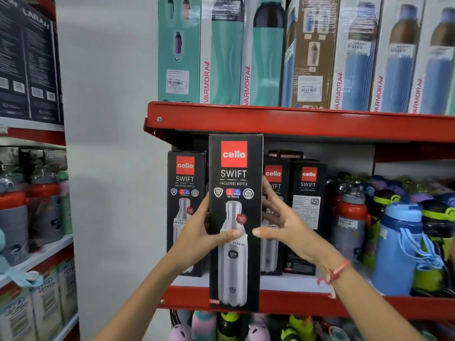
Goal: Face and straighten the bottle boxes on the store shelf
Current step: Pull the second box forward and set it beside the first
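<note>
A tall black Cello Swift bottle box [235, 183] is held upright in front of the red middle shelf [283, 301], its printed face toward me. My left hand [197, 235] grips its left edge, thumb across the front. My right hand [280, 222] holds its right edge, thumb on the front and fingers behind. Three more black Swift boxes stand on the shelf: one to the left [184, 193], two to the right [273, 188] [309, 193], the rightmost turned slightly sideways.
Loose red, blue and green bottles [394, 242] crowd the shelf's right part. Teal and blue Varmora boxes [258, 57] fill the upper shelf [270, 121]. Another rack [32, 168] stands at left past a white wall. Small colourful bottles sit on the shelf below.
</note>
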Action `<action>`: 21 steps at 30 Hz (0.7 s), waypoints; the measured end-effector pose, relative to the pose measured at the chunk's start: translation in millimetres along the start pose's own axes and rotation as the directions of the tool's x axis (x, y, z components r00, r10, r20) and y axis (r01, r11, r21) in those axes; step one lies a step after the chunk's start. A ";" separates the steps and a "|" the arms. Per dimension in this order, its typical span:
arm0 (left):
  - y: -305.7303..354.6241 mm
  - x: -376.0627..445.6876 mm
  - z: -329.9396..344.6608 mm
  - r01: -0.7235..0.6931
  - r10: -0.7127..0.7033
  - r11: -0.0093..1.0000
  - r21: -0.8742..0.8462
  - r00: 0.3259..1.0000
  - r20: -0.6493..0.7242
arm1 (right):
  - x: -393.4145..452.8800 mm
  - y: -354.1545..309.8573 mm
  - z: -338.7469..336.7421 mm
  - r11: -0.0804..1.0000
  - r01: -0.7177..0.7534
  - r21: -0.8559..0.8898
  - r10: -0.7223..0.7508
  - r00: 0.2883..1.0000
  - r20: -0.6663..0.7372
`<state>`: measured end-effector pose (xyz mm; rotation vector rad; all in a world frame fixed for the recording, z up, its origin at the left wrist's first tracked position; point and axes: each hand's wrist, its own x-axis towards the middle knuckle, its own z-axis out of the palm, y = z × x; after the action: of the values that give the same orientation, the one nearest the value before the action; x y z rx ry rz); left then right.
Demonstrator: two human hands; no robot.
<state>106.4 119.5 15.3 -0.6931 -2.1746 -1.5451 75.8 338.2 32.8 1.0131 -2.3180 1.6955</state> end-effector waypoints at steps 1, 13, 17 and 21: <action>-2.4 3.0 2.3 -0.010 0.010 1.000 0.011 0.999 -0.030 | 4.1 -0.9 -1.6 1.000 -0.005 0.017 0.005 1.000 0.009; -55.8 50.4 18.2 0.103 -0.040 0.975 0.198 0.953 -0.301 | 49.4 32.6 20.0 0.997 -0.034 -0.073 0.021 0.983 -0.181; -65.4 56.5 24.9 0.156 -0.061 0.951 0.266 0.940 -0.335 | 59.5 49.6 32.8 0.988 -0.073 -0.133 0.032 0.958 -0.287; -73.5 59.3 27.6 0.179 -0.081 0.951 0.252 0.931 -0.355 | 68.1 51.5 40.5 0.961 -0.126 -0.246 0.006 0.900 -0.436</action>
<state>14.3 135.8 -15.5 -0.1730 -2.1422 -1.2652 6.3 280.2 5.8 0.4522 -2.2164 1.3922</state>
